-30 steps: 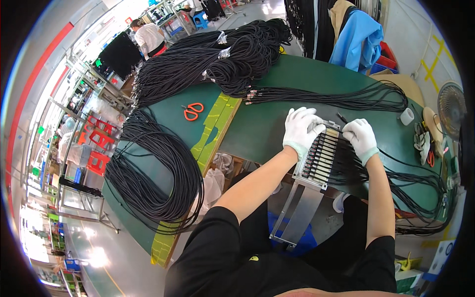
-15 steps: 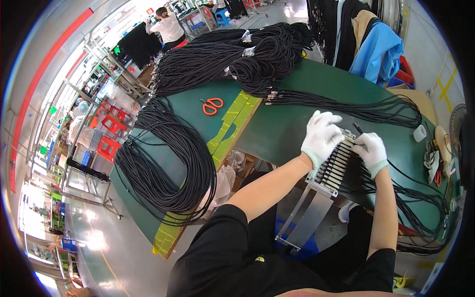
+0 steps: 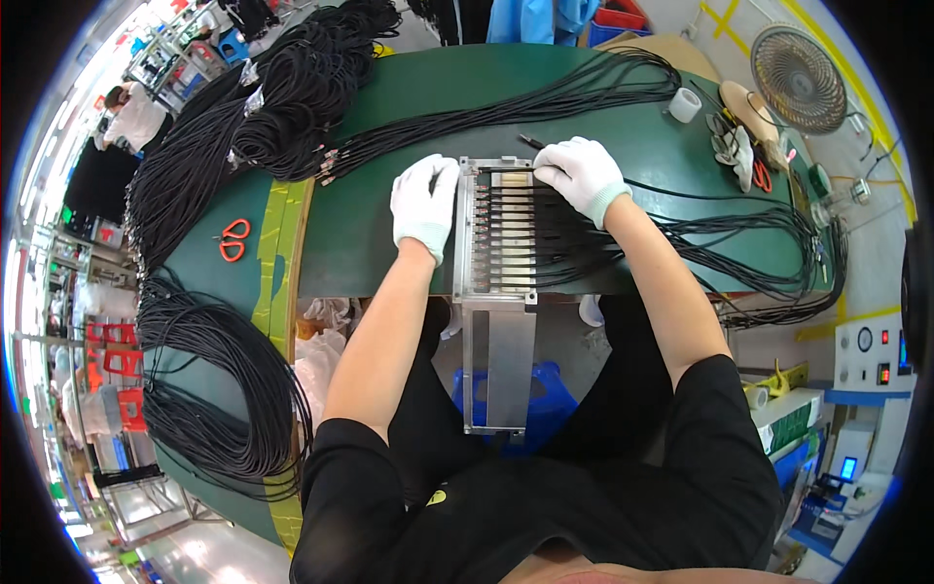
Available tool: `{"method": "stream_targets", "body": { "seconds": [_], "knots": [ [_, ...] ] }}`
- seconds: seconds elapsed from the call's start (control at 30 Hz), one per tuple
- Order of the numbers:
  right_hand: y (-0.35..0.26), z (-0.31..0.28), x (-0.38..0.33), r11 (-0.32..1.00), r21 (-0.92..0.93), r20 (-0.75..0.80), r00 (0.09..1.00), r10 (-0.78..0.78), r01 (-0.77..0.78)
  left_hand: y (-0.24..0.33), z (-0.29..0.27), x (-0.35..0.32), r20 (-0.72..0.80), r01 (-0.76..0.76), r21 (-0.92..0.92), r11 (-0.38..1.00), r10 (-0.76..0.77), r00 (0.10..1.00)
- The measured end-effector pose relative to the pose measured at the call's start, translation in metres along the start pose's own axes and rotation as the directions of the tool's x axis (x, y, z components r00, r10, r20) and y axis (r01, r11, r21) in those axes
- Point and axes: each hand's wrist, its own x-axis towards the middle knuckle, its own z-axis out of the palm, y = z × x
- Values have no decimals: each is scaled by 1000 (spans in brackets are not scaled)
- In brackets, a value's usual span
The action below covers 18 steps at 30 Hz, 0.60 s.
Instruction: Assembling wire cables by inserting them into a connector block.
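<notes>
A metal fixture (image 3: 467, 234) with a row of slots stands at the table's front edge, and several black cable ends lie side by side in it. My left hand (image 3: 425, 204), in a white glove, is just left of the fixture's upper part, fingers loosely extended with nothing visible in them. At the fixture's far right corner, my gloved right hand (image 3: 584, 177) pinches a black cable (image 3: 647, 187). That cable's tip pokes out beyond the fingertips, up and to the left, and its length trails off right. Other cables run from the slots toward the right.
Big bundles of black cable (image 3: 263, 117) cover the table's left side, with orange-handled scissors (image 3: 233, 240) between them. More cables (image 3: 506, 105) stretch across the back. A tape roll (image 3: 685, 105), gloves (image 3: 732, 151) and a fan (image 3: 800, 78) are at right. A blue stool (image 3: 555, 394) stands below.
The view has turned to the right. My left hand has moved off the fixture's top to its left side. My right hand remains at the far right corner with a cable.
</notes>
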Motion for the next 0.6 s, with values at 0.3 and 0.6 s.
{"method": "stream_targets", "body": {
  "seconds": [0.3, 0.6],
  "knots": [
    [-1, -3, -4, 996, -85, 22, 1000, 18, -16, 7, -5, -7, 172, 83, 131, 988, -105, 979],
    [-1, -3, -2, 992, -125, -37, 999, -12, 8, 16, -9, -4, 208, 84, 146, 986, -114, 971]
  ]
}}
